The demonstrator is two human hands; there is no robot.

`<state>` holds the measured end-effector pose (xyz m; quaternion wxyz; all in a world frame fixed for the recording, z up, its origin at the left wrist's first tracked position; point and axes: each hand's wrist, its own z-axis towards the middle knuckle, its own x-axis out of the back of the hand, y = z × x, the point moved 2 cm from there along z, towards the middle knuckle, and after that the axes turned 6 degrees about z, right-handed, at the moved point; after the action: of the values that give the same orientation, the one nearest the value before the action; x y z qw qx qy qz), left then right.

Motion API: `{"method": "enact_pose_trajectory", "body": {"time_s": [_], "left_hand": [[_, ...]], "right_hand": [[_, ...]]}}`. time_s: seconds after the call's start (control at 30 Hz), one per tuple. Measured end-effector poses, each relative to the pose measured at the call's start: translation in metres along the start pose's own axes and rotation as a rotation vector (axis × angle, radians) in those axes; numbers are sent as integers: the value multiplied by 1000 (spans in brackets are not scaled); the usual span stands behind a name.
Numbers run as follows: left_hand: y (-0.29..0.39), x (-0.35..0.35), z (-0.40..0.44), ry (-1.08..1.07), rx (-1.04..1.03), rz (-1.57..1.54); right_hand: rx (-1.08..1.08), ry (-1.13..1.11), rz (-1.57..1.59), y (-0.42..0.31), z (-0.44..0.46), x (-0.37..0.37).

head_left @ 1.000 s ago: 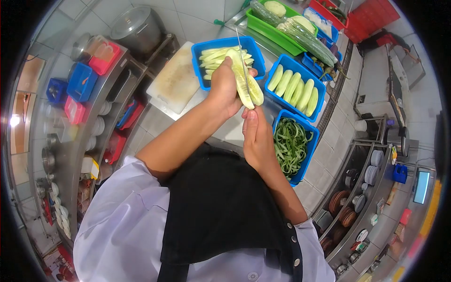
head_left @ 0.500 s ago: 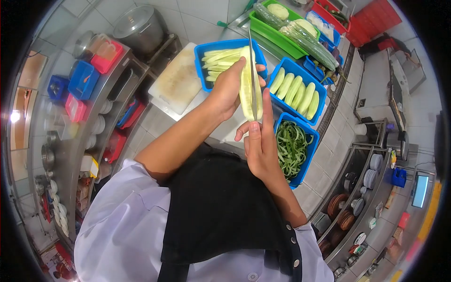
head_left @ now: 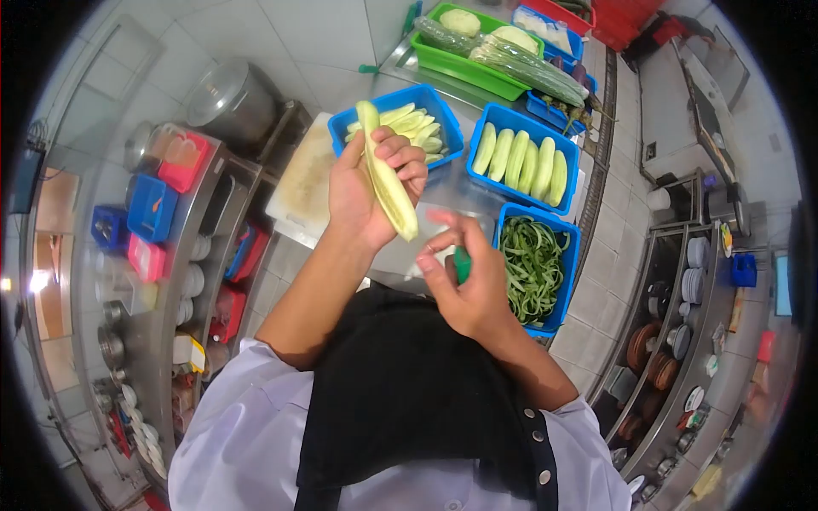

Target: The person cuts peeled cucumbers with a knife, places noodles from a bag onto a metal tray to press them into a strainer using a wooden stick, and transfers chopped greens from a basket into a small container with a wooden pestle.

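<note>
- Our left hand (head_left: 362, 196) clasps a pale cucumber piece (head_left: 381, 175) along its palm, thumb and fingers closed on it, seemingly to steady its whole length
- Our right hand (head_left: 471, 285), just beside, has its fingers curled around a green handle (head_left: 462, 265)
- The piece's long axis slants, top end toward the blue tub (head_left: 440, 114) of cut pieces, bottom end toward us, likely for easy reach

Bright, even light, left-edge glare, fisheye bowing, black corners, motion-blurred right-hand fingers (head_left: 443, 218)
</note>
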<state>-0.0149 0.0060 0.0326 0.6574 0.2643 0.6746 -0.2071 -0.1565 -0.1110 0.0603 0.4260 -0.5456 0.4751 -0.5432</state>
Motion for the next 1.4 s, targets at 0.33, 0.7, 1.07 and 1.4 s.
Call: {"method": "enact_pose_trajectory", "body": {"time_s": [0.33, 0.7, 1.07, 1.4], "left_hand": [[-27, -42, -24, -74, 144, -27], [-27, -55, -28, -159, 58, 250], [-31, -53, -34, -43, -10, 381], [-33, -51, -33, 1, -39, 419]], "right_hand": [[76, 216, 523, -8, 27, 12], [100, 193, 591, -11, 22, 8], [122, 299, 519, -6, 24, 3], [100, 315, 519, -4, 27, 2]]}}
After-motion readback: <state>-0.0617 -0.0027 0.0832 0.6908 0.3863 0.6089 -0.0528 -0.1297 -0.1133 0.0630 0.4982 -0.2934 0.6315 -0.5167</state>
